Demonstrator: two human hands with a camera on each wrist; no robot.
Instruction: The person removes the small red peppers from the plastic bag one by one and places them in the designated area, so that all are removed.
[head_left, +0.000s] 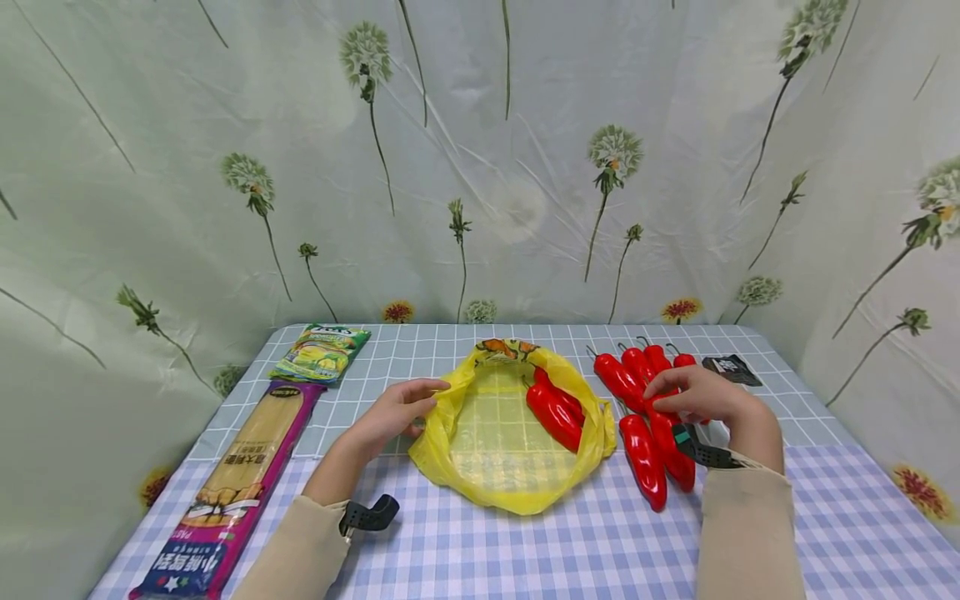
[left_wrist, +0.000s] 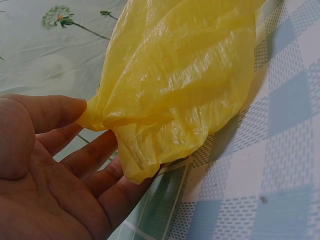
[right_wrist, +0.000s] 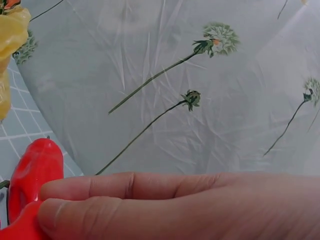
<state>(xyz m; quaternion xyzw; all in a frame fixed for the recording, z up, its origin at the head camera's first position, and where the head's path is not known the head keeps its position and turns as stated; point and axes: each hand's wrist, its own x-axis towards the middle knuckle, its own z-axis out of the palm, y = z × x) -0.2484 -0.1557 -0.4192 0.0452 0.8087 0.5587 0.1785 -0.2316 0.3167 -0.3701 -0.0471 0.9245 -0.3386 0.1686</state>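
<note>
A yellow plastic bag [head_left: 517, 502] stands with its mouth spread wide, and red peppers [head_left: 553, 412] lie inside against its right side. My left hand [head_left: 392, 417] pinches the bag's left edge between thumb and fingers; in the left wrist view the gathered plastic [left_wrist: 95, 117] shows at the thumb tip. To the right of the bag lies a group of several red peppers [head_left: 643, 462]. Over them, my right hand [head_left: 701, 393] has thumb and index finger on one red pepper [right_wrist: 22, 226], pinching its end. The other right fingers are mostly hidden.
A long pack of spaghetti [head_left: 232, 492] lies at the left, with a green and yellow snack packet [head_left: 321, 352] behind it. A small black packet [head_left: 731, 369] lies beyond the right hand. The checkered tablecloth [head_left: 540, 558] ends at a flower-print curtain [head_left: 517, 167].
</note>
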